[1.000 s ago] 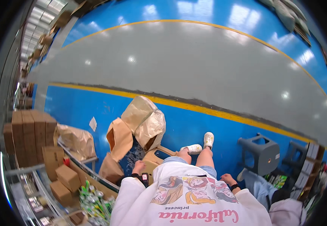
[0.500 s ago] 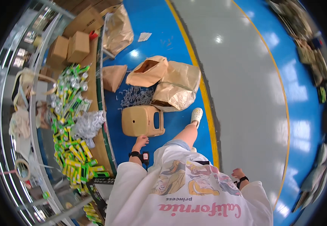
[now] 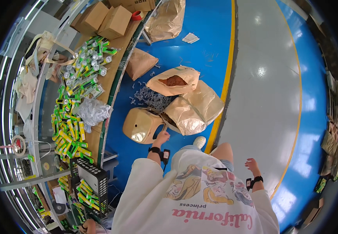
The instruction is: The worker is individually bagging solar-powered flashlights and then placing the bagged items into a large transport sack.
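My left hand (image 3: 162, 138) is at the back of a small tan plastic chair (image 3: 136, 125), its fingers closed on the edge of the backrest. The chair stands tilted on the blue floor with its opening toward my hand. Against its far right side lies a large brown paper sack (image 3: 194, 111). Behind it, another paper sack (image 3: 173, 82) gapes, with a brown inside. My right hand (image 3: 251, 164) hangs in the air over the grey floor, fingers apart and holding nothing. Each wrist wears a black band with a small device.
To my left, a long workbench (image 3: 99, 136) carries many green-and-yellow flashlight-like tubes (image 3: 69, 136), a clear plastic bag (image 3: 93, 111) and cardboard boxes (image 3: 114, 21). A black crate (image 3: 93, 181) stands at its near end, with another person's hand (image 3: 89, 226) below. Grey shreds (image 3: 151, 97) litter the floor.
My left hand has moved from the chair's near front edge to its backrest. The chair has turned and tilted. My view has shifted, and my right hand's fingers have spread.
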A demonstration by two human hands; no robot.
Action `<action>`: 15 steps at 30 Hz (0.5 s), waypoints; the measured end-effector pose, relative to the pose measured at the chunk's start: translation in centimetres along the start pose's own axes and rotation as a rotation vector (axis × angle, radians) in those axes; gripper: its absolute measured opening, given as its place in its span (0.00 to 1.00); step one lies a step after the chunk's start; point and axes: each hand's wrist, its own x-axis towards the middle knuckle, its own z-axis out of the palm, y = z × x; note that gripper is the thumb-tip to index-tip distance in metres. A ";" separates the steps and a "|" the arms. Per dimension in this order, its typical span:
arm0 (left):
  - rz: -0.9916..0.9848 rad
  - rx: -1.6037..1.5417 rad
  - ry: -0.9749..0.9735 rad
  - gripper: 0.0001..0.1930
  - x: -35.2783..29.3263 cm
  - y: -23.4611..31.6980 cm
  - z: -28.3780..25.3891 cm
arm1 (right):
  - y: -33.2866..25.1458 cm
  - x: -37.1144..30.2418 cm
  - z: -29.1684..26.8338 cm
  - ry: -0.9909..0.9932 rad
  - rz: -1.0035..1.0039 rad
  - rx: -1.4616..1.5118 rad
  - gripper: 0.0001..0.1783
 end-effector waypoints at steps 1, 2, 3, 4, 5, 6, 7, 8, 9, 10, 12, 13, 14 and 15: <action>0.062 -0.011 -0.016 0.13 1.3 2.7 2.1 | -0.7 1.1 -1.2 -0.053 0.037 -0.021 0.19; 0.130 -0.021 -0.032 0.14 2.5 5.7 4.0 | -1.5 2.3 -2.7 -0.101 0.071 -0.041 0.18; 0.129 -0.047 -0.013 0.14 3.9 7.5 5.5 | -2.3 3.5 -4.1 -0.131 0.083 -0.087 0.18; 0.160 -0.081 -0.003 0.14 5.3 9.2 7.2 | -2.6 5.3 -5.9 -0.170 0.065 -0.155 0.17; 0.189 -0.110 0.007 0.15 6.7 10.7 8.8 | -3.6 6.4 -7.8 -0.199 0.085 -0.142 0.15; 0.187 -0.114 0.006 0.14 7.8 12.0 10.3 | -4.5 7.8 -10.1 -0.225 0.090 -0.182 0.14; 0.182 -0.138 0.018 0.14 8.7 13.0 11.8 | -5.4 9.3 -12.6 -0.251 0.096 -0.221 0.13; 0.192 -0.243 0.089 0.14 9.5 11.9 12.9 | -6.4 11.1 -15.0 -0.269 0.084 -0.257 0.13; 0.219 -0.344 0.131 0.14 10.1 13.1 14.7 | -7.1 13.1 -17.9 -0.237 0.072 -0.288 0.13; 0.128 -0.359 0.200 0.10 9.9 13.9 17.0 | -8.2 15.5 -20.8 -0.209 0.059 -0.320 0.12; -0.228 -0.100 0.212 0.06 8.3 5.9 17.1 | -14.1 22.1 -22.6 -0.243 -0.018 -0.448 0.10; -0.225 -0.005 -0.031 0.08 7.7 9.8 20.0 | -16.4 23.8 -25.6 -0.176 -0.018 -0.475 0.10; -0.353 -0.278 -0.071 0.10 6.6 14.7 22.0 | -18.0 24.9 -28.5 -0.144 -0.005 -0.476 0.10; -0.332 -0.330 -0.138 0.13 6.0 18.1 22.2 | -20.2 26.1 -30.6 -0.113 -0.017 -0.450 0.10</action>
